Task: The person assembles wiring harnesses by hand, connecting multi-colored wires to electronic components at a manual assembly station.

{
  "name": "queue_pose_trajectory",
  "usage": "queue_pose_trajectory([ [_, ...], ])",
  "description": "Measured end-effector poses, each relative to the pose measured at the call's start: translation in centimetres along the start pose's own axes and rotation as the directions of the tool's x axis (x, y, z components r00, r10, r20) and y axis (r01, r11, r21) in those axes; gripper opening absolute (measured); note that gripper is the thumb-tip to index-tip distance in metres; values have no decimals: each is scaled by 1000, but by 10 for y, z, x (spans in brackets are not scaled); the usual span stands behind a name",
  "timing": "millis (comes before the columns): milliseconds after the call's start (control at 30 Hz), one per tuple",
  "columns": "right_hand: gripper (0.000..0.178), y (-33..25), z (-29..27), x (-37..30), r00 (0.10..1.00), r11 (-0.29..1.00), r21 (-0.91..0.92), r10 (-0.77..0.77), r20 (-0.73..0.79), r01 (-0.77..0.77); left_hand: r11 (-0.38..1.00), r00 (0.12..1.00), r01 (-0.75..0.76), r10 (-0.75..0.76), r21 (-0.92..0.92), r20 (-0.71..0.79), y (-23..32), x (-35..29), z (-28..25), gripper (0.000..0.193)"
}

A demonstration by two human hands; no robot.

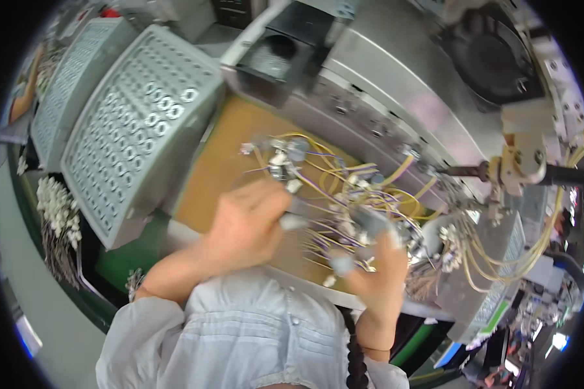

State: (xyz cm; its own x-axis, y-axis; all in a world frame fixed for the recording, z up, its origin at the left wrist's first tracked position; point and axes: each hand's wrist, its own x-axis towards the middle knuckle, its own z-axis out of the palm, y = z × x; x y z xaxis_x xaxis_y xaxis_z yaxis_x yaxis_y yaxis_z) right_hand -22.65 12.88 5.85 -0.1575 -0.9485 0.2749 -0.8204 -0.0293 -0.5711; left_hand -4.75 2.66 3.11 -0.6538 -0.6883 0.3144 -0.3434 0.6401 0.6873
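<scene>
My left hand is closed, with its fingers curled at the near edge of a pile of parts. Motion blurs it, and what it holds, if anything, cannot be made out; a pale tip shows at the thumb. To the right, my right hand is also blurred, its thumb and fingers spread apart by the wires. A pale cover sits on that thumb's tip. Between and beyond both hands lies a tangle of yellow and purple wires with white connectors. Small round metal parts lie at its far left end.
A tan work mat covers the bench. At left, a tilted grey tray holds rows of ring-shaped parts. White-tipped wire bundles hang beyond it. A metal machine housing runs along the back; a metal rod fixture juts in at right.
</scene>
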Motion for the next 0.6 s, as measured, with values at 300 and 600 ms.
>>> queue_pose_trajectory([
  [300, 15, -2, -1, 10, 980, 901, 405, 88, 179, -155, 560, 964, 250, -65, 790, -259, -176, 11, -127, 38],
  [600, 29, 13, -25, 4, 948, 662, 680, 258, 187, -315, 912, 786, 410, -342, 20, -515, -174, 6, -124, 46],
])
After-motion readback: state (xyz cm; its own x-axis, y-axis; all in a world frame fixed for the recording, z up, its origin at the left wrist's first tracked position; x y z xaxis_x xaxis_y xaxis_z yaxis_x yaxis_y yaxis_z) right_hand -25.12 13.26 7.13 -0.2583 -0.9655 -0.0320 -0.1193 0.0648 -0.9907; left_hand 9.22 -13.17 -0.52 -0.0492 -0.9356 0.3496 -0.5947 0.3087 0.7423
